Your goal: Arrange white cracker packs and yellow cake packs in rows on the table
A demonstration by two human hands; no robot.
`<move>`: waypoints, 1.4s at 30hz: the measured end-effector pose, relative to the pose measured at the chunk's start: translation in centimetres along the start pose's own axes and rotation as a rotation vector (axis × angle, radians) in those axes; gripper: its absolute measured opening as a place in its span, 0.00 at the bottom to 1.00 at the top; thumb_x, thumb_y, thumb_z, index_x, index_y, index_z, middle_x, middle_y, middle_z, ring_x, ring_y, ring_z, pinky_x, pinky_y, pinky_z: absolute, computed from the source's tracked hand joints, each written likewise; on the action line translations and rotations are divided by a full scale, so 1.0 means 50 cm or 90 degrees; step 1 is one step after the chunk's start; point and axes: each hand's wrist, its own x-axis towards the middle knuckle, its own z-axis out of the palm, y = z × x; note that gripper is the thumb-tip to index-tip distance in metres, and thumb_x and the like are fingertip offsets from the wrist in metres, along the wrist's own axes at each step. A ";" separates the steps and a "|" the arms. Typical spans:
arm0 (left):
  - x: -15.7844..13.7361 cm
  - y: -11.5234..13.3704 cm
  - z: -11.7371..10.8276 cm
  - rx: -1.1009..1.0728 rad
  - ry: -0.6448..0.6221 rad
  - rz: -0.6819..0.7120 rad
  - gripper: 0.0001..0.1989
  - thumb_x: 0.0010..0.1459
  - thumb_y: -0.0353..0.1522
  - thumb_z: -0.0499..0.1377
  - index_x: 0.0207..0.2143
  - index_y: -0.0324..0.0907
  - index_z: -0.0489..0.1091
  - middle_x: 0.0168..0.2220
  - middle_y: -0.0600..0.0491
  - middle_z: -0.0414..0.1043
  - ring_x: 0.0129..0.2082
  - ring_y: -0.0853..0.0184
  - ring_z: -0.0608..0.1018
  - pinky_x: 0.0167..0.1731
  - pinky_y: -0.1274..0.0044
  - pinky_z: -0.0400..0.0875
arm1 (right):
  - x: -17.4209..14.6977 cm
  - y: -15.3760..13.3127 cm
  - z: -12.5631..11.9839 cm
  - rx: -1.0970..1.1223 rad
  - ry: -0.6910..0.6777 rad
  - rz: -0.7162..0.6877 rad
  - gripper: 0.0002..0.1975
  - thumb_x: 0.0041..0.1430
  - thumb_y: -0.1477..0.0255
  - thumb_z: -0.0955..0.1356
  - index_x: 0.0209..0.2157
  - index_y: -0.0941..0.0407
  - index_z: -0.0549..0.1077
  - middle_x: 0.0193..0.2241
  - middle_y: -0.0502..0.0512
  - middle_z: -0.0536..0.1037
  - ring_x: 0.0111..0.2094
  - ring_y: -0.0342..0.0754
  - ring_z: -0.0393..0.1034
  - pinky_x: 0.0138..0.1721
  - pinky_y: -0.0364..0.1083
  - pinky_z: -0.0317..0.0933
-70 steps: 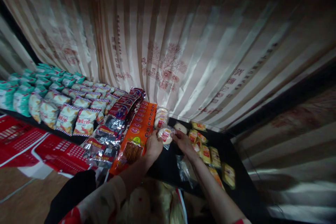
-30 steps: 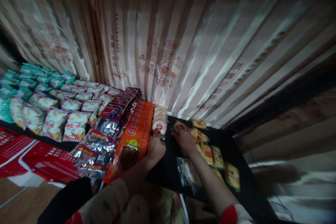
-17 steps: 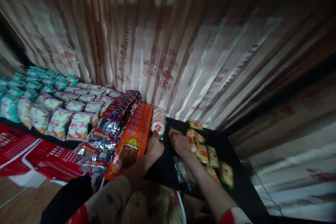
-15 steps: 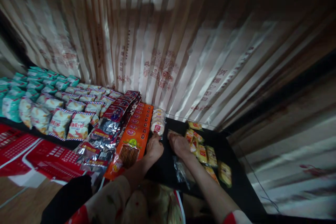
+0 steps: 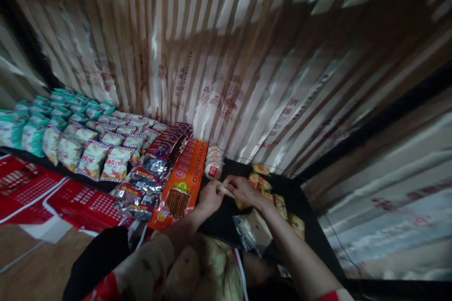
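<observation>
- Two bare hands meet at the middle of a black tabletop (image 5: 219, 222), seen from the wearer's head, looking forward and down.
- The left hand (image 5: 211, 196) has its fingers curled, pinching the near-left end of a small, pale, flat packet (image 5: 226, 191).
- The right hand (image 5: 243, 190) grips the same packet from the other side, fingers bent over it; the fingertips of the two hands almost touch.
- The packet is between the hands, above the black surface, and partly covered by fingers; its print cannot be read.
- Just beyond the left hand, a row of round white packets with red labels (image 5: 213, 162) overlaps, running back toward the curtain.
- Left of that row lie long orange packets with a clear window showing brown sticks (image 5: 181, 178), then shiny dark-red and silver packets (image 5: 148, 174).
- Farther left stand white snack bags with striped edges (image 5: 116, 162) and teal bags (image 5: 33, 136), in rows.
- Under and beyond the right arm are small yellow packets (image 5: 280, 204).
- Nearer the wearer, a clear plastic bag with something pale inside (image 5: 254, 230) lies beside the right forearm.
- A pleated beige curtain with reddish printing (image 5: 226, 80) hangs behind everything.
</observation>
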 end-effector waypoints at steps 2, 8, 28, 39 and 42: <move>-0.001 -0.001 -0.010 0.007 0.002 -0.027 0.13 0.54 0.29 0.54 0.43 0.42 0.69 0.43 0.51 0.73 0.43 0.66 0.74 0.44 0.77 0.66 | 0.004 0.010 0.005 0.104 0.030 -0.004 0.12 0.56 0.66 0.61 0.32 0.58 0.72 0.27 0.52 0.76 0.30 0.45 0.69 0.32 0.42 0.59; -0.003 -0.002 -0.044 0.043 0.007 -0.105 0.13 0.58 0.33 0.51 0.43 0.43 0.69 0.41 0.50 0.75 0.40 0.64 0.76 0.39 0.77 0.66 | 0.013 0.051 0.044 0.286 0.069 0.051 0.16 0.47 0.60 0.68 0.35 0.57 0.71 0.29 0.51 0.75 0.32 0.46 0.69 0.34 0.44 0.61; 0.009 -0.018 0.004 0.085 0.114 -0.022 0.25 0.53 0.22 0.50 0.55 0.35 0.60 0.56 0.43 0.62 0.56 0.62 0.65 0.55 0.75 0.60 | 0.099 0.088 0.100 0.227 0.159 0.139 0.07 0.49 0.67 0.66 0.29 0.56 0.70 0.26 0.49 0.74 0.28 0.45 0.68 0.31 0.42 0.60; 0.019 -0.030 0.015 0.135 0.060 0.014 0.22 0.53 0.23 0.49 0.51 0.36 0.66 0.59 0.45 0.59 0.58 0.60 0.63 0.57 0.73 0.59 | 0.129 0.095 0.118 0.148 0.240 0.181 0.07 0.49 0.69 0.67 0.33 0.54 0.71 0.29 0.50 0.73 0.31 0.44 0.67 0.34 0.42 0.60; 0.018 -0.030 0.017 0.160 0.044 0.001 0.21 0.52 0.24 0.50 0.50 0.33 0.66 0.60 0.42 0.56 0.60 0.57 0.60 0.59 0.71 0.56 | 0.131 0.101 0.126 0.126 0.260 0.178 0.10 0.49 0.70 0.66 0.36 0.55 0.70 0.31 0.51 0.72 0.32 0.45 0.67 0.36 0.43 0.60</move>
